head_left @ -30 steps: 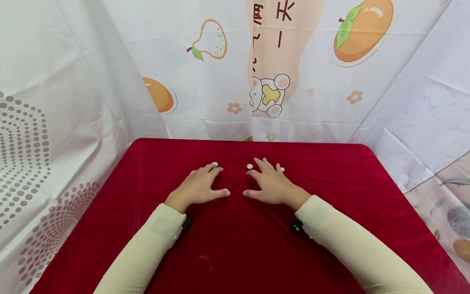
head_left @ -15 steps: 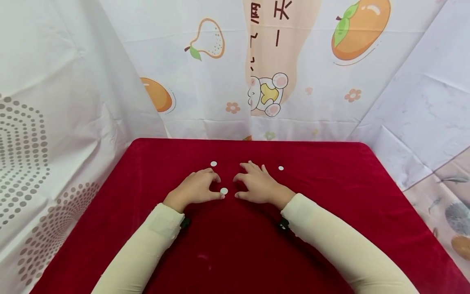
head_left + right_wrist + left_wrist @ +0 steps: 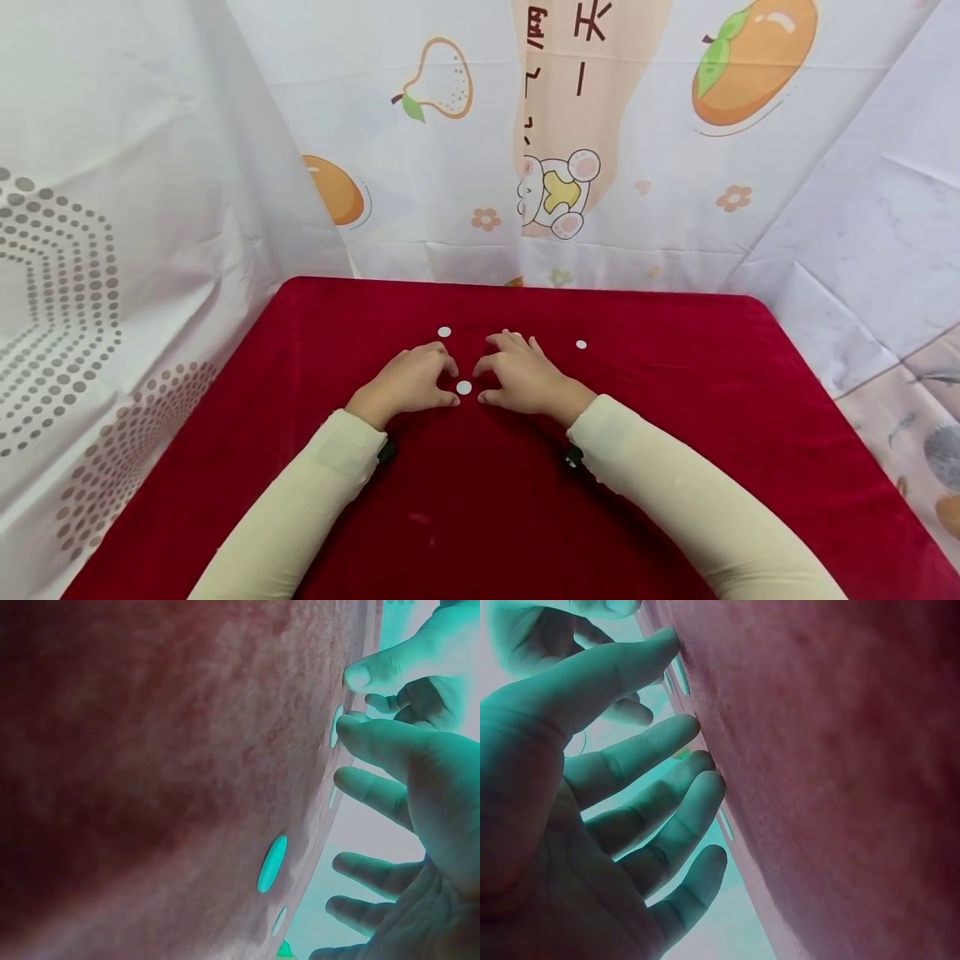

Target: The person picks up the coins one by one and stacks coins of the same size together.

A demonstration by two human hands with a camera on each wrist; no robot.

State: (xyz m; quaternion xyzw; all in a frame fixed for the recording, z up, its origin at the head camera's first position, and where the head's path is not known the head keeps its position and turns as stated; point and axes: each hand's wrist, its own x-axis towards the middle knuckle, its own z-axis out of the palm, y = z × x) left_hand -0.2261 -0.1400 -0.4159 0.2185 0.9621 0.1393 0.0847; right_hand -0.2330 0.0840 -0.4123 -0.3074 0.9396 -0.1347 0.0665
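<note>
Several small white discs lie flat on a red velvet-like cloth in the head view. One disc (image 3: 464,387) sits between the two hands, just off the left thumb tip. Another disc (image 3: 445,332) lies beyond the left fingers, and a third disc (image 3: 581,344) is to the right, past the right hand. A further disc (image 3: 518,335) is mostly hidden behind the right fingertips. My left hand (image 3: 411,382) has loosely bent fingers with nothing between them. My right hand (image 3: 531,377) faces it in a like pose, its fingers apart from the thumb and holding nothing.
The red cloth (image 3: 480,500) covers the whole table, whose far edge meets a hanging white curtain (image 3: 390,183) with fruit prints. More curtains hang at the left and right sides. A dark wrist camera (image 3: 386,452) sits under the left cuff.
My right hand has moved left, closer to the left hand, now mostly hiding one disc. The left thumb has drawn back a little, and the disc near it now shows fully.
</note>
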